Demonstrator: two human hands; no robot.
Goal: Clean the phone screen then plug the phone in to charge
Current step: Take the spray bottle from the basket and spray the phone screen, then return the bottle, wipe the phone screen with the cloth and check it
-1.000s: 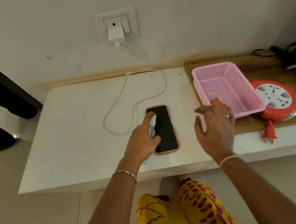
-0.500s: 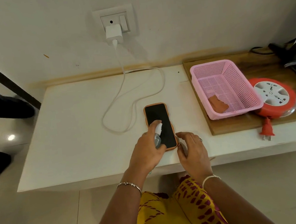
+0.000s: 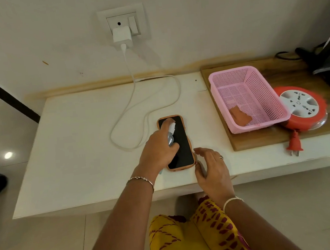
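A phone (image 3: 181, 149) in an orange case lies screen-up on the white table (image 3: 77, 154). My left hand (image 3: 156, 150) holds a small clear spray bottle (image 3: 171, 133) with a white nozzle over the screen, index finger on top. My right hand (image 3: 211, 166) rests on the table against the phone's lower right corner, fingers spread, holding nothing. A white charger (image 3: 122, 36) sits in the wall socket, and its white cable (image 3: 146, 114) loops across the table left of the phone. A brown cloth (image 3: 240, 116) lies in the pink basket (image 3: 266, 85).
The pink basket stands on a wooden board (image 3: 263, 141) at the right, beside a red and white extension reel (image 3: 301, 108) whose red plug (image 3: 294, 146) hangs over the table edge. A dark device with cables (image 3: 328, 60) stands at the far right. My yellow patterned clothing (image 3: 192, 238) is below.
My right hand dropped from near the basket to the table beside the phone's lower right corner. My left hand keeps the spray bottle over the screen, nozzle now further up the phone.
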